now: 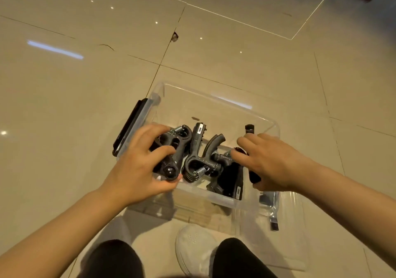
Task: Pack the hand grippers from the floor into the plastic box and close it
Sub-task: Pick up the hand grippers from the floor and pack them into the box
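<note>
While both hands reach into the box, black hand grippers (pixel 201 160) lying heaped inside the clear plastic box (pixel 265 123) on the tiled floor (pixel 85 85)

Left hand (pixel 137 168) curled round one gripper at the box's left end, fingers over its top and thumb under its round knob, near the front wall. Right hand (pixel 276 166) at the right end, fingers bent onto a dark handle, thumb tucked below; hard to tell how firmly clamped. Between the hands, more grippers tangled together, coil springs showing. Black latch (pixel 128 127) hanging on the box's left side, open. Clear lid (pixel 285 224) lying flat on the tiles just beside the box, front right. Nearer the camera, a white shoe (pixel 192 247) between two dark-clad knees
</note>
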